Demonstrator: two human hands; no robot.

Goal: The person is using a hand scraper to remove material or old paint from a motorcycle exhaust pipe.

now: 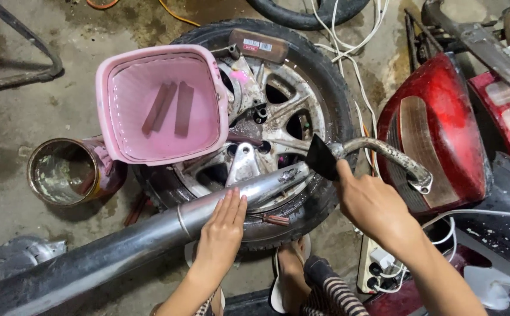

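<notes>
- The left hand (222, 225) is lying flat, fingers together and released, on the long metal exhaust pipe (149, 240), which is resting across the near edge of the tyred wheel (278, 117).
- The right hand (372, 205) is grasping a dark flat scraper (322, 158), pressing its blade against the pipe's curved end at the wheel's right rim.
- A pink basket (161, 102) is sitting on the wheel's left side.
- An open metal can (62, 169) is standing left of the wheel.
- A red tail-light cover (436, 129) is lying right of the wheel.
</notes>
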